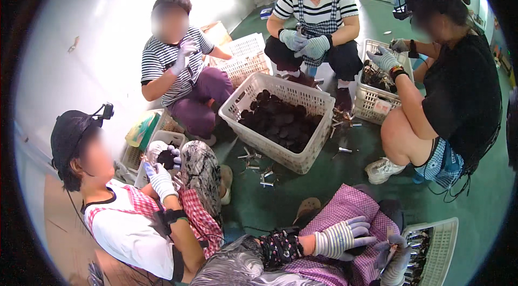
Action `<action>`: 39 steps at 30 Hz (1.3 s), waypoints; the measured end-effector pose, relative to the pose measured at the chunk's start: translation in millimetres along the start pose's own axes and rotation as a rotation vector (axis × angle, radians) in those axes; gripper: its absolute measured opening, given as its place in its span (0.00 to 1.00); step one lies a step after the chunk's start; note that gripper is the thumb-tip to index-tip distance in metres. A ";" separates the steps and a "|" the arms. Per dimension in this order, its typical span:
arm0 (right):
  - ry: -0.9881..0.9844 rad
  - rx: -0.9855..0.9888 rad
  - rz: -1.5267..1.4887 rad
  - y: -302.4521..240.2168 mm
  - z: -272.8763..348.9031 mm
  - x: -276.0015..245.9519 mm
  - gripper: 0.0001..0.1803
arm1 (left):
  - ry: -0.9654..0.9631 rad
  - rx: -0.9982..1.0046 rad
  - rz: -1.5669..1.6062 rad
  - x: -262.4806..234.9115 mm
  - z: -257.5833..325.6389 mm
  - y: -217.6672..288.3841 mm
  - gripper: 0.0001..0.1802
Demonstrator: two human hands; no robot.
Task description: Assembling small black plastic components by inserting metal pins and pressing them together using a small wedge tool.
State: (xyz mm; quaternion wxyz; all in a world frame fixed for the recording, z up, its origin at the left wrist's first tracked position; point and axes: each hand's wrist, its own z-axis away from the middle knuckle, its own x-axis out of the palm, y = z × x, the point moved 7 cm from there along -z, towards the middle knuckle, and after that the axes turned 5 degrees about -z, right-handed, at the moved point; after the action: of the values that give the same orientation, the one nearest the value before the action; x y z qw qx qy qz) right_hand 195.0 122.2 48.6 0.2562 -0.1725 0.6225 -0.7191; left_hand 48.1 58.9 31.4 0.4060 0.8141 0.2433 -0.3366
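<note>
My left hand [341, 239], in a grey-and-white striped glove, reaches rightward over my lap with its fingers stretched out. A dark patch shows just beneath those fingers; what it is I cannot make out. Close to its right is my right hand [395, 262], also gloved, with the fingers bent inward. Whatever lies between them is hidden. Beside the right hand stands a white plastic basket [450, 240] with several shiny metal pieces [415, 251] and dark parts in it. Pink checked cloth [345, 205] covers my lap.
A large white crate [229, 116] full of black round pieces [280, 121] stands mid-floor. Loose metal pieces [267, 177] lie around it on the green floor. Several gloved co-workers sit around it, one at left [129, 210], one at right [458, 81]. Another basket [372, 108] stands at right.
</note>
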 end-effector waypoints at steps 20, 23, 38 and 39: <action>-0.072 0.041 -0.273 42.7 -16.5 -4.2 0.44 | -0.048 -0.021 0.014 8.5 0.2 -2.3 0.45; -0.089 0.057 -0.248 47.1 -18.4 -4.9 0.44 | -0.034 -0.031 0.007 8.9 -0.5 -2.4 0.46; -0.099 0.090 -0.392 27.0 -19.3 2.9 0.36 | -0.073 -0.037 -0.014 14.5 2.1 -5.5 0.44; -0.013 0.098 -0.369 12.6 -13.9 2.4 0.30 | -0.062 -0.037 -0.017 13.8 1.8 -5.2 0.44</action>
State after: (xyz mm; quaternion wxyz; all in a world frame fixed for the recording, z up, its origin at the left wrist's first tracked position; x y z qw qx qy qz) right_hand 187.1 130.8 33.7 0.1322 -0.2754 0.5429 -0.7823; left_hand 53.0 62.0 17.7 0.4255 0.7935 0.2435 -0.3605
